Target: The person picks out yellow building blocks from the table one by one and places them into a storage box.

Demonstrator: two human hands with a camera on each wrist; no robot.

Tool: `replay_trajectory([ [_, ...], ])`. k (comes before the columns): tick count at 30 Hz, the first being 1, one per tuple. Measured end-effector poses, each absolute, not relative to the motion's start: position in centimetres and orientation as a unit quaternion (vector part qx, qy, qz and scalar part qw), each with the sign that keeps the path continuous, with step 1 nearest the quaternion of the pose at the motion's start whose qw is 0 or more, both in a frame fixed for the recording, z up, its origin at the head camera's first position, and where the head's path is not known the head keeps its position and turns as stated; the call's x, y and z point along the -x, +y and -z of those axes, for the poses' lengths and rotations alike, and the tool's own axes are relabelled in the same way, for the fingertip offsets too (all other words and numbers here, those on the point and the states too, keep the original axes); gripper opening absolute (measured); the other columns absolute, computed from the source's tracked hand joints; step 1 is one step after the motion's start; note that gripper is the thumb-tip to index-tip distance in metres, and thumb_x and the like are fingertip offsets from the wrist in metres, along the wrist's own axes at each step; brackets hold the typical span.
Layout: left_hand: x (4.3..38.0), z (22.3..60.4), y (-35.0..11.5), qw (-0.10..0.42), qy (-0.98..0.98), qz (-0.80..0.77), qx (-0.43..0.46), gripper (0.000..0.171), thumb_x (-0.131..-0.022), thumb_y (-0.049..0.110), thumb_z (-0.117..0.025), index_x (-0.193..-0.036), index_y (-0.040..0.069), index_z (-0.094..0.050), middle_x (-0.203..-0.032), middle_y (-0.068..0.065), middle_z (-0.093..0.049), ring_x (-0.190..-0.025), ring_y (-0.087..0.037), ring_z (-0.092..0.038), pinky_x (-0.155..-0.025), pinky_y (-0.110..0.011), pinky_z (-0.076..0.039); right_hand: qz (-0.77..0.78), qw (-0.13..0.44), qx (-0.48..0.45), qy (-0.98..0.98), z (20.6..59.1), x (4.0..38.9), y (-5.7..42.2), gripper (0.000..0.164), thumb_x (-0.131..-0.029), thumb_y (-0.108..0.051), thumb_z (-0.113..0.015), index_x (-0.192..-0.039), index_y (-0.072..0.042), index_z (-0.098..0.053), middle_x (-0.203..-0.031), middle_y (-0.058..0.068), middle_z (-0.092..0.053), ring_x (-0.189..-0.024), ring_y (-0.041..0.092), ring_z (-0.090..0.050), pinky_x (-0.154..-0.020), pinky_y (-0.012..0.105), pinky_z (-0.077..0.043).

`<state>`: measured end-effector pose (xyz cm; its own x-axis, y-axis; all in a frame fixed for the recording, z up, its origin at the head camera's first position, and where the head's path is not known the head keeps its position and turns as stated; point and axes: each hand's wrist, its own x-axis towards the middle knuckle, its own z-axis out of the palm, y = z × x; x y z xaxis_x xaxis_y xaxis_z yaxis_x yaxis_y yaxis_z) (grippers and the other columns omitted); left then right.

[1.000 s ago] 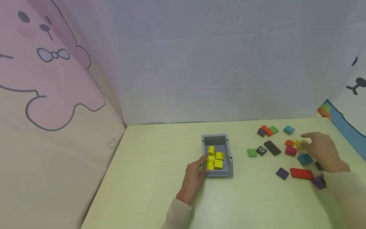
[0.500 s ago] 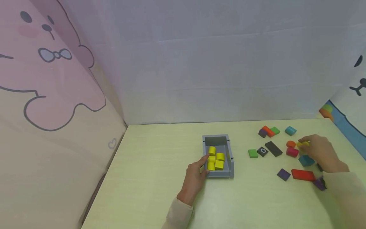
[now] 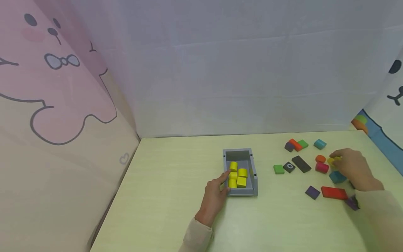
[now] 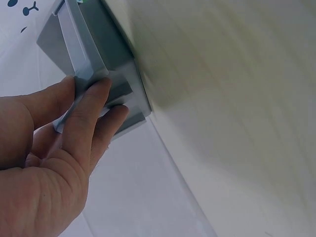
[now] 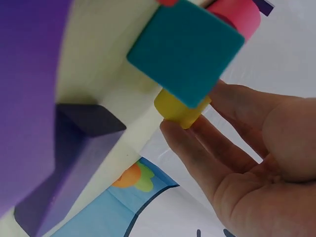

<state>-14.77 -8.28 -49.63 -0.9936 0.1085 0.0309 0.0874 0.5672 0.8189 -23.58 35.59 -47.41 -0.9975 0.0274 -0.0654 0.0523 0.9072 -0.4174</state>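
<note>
A grey open-topped box [image 3: 255, 190] stands mid-table in the head view, with several yellow blocks [image 3: 242, 172] inside. My left hand [image 3: 213, 197] holds its near left wall; in the left wrist view the thumb and fingers [image 4: 81, 118] pinch the grey rim. At the right of the table, my right hand [image 3: 354, 167] pinches a yellow cylinder block [image 5: 178, 111] between thumb and fingertips. A teal block [image 5: 187, 49] partly covers it in the right wrist view. The head view shows only part of this yellow block, behind the fingers.
Around the right hand lie a pink cylinder [image 3: 322, 167], an orange block [image 3: 320, 159], a red bar [image 3: 334, 193] and purple blocks [image 3: 312, 192]. Further left are a black bar [image 3: 301, 164] and a green tile [image 3: 278, 169]. A pale curtain [image 3: 236, 87] hangs behind the table.
The right hand's fingers have drawn together on the yellow cylinder block, which has shifted slightly. The left hand stays on the box. The whole head view has moved slightly.
</note>
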Motion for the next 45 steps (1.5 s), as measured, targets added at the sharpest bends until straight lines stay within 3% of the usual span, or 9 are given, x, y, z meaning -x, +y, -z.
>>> replay_trajectory([
  [3,14.8,49.7,-8.3,0.012,0.886,-0.461,-0.055,0.061,-0.093,-0.008,-0.073,-0.150,0.009,-0.061,-0.149,-0.014,-0.061,-0.138,-0.034,-0.058,-0.113,-0.050,-0.050,0.220,0.005,-0.024,0.975,47.3,23.2,35.5,0.026,-0.095,0.006,-0.065,-0.115,0.022,-0.064,-0.121,0.048,-0.058,-0.078,0.040,-0.055,-0.053,0.028,-0.044],
  [9,14.8,49.7,-8.3,0.013,0.885,-0.463,-0.054,0.061,-0.094,-0.008,-0.073,-0.150,0.010,-0.060,-0.149,-0.013,-0.061,-0.139,-0.034,-0.057,-0.113,-0.050,-0.049,0.228,-0.025,-0.016,0.973,46.5,23.0,34.6,0.026,-0.097,0.005,-0.066,-0.118,0.021,-0.065,-0.124,0.048,-0.057,-0.071,0.033,-0.054,-0.052,0.032,-0.043],
  [13,14.9,49.8,-8.3,0.011,0.885,-0.462,-0.056,0.060,-0.094,-0.008,-0.073,-0.150,0.009,-0.061,-0.149,-0.014,-0.061,-0.139,-0.034,-0.058,-0.113,-0.050,-0.050,0.231,-0.032,0.002,0.972,45.5,23.0,33.6,0.026,-0.097,0.005,-0.066,-0.118,0.020,-0.065,-0.121,0.047,-0.059,-0.082,0.045,-0.060,-0.063,0.049,-0.055],
  [16,14.9,49.9,-8.3,0.010,0.886,-0.460,-0.059,0.060,-0.094,-0.008,-0.073,-0.150,0.009,-0.061,-0.148,-0.014,-0.062,-0.138,-0.035,-0.058,-0.113,-0.050,-0.050,0.238,-0.029,0.007,0.971,44.8,22.9,32.7,0.027,-0.098,0.005,-0.065,-0.120,0.021,-0.064,-0.121,0.047,-0.060,-0.089,0.052,-0.060,-0.071,0.060,-0.056],
  [20,14.9,49.8,-8.3,0.011,0.887,-0.458,-0.060,0.060,-0.094,-0.008,-0.072,-0.150,0.009,-0.061,-0.148,-0.014,-0.061,-0.139,-0.034,-0.058,-0.113,-0.050,-0.050,0.249,-0.032,0.009,0.968,44.3,22.9,31.5,0.027,-0.099,0.005,-0.062,-0.122,0.019,-0.064,-0.124,0.047,-0.058,-0.083,0.046,-0.060,-0.060,0.050,-0.055],
  [23,14.9,49.7,-8.3,0.011,0.886,-0.459,-0.061,0.060,-0.094,-0.008,-0.072,-0.150,0.008,-0.060,-0.148,-0.015,-0.061,-0.138,-0.035,-0.058,-0.113,-0.050,-0.050,0.249,-0.045,0.019,0.967,44.2,23.0,30.4,0.026,-0.097,0.005,-0.066,-0.120,0.017,-0.067,-0.124,0.046,-0.059,-0.082,0.045,-0.061,-0.062,0.050,-0.057],
  [29,14.8,49.5,-8.4,0.009,0.885,-0.461,-0.064,0.061,-0.093,-0.009,-0.073,-0.150,0.007,-0.060,-0.149,-0.016,-0.060,-0.136,-0.036,-0.060,-0.112,-0.050,-0.050,0.252,-0.064,0.065,0.964,44.1,23.1,28.5,0.024,-0.093,0.006,-0.073,-0.116,0.014,-0.071,-0.118,0.042,-0.065,-0.098,0.058,-0.064,-0.083,0.071,-0.055],
  [37,14.9,49.7,-8.4,0.002,0.886,-0.458,-0.067,0.060,-0.092,-0.010,-0.073,-0.149,0.007,-0.061,-0.147,-0.016,-0.062,-0.136,-0.036,-0.060,-0.111,-0.050,-0.051,0.269,-0.086,0.125,0.951,44.2,22.9,25.5,0.025,-0.090,0.010,-0.074,-0.116,0.013,-0.072,-0.120,0.039,-0.067,-0.100,0.057,-0.066,-0.082,0.067,-0.058],
  [45,14.9,49.8,-8.3,0.004,0.885,-0.460,-0.063,0.060,-0.092,-0.011,-0.073,-0.148,0.007,-0.062,-0.147,-0.016,-0.062,-0.136,-0.036,-0.060,-0.111,-0.050,-0.051,0.273,-0.061,0.152,0.948,43.9,22.4,22.7,0.026,-0.091,0.007,-0.076,-0.117,0.010,-0.073,-0.124,0.035,-0.068,-0.101,0.053,-0.069,-0.082,0.062,-0.061],
])
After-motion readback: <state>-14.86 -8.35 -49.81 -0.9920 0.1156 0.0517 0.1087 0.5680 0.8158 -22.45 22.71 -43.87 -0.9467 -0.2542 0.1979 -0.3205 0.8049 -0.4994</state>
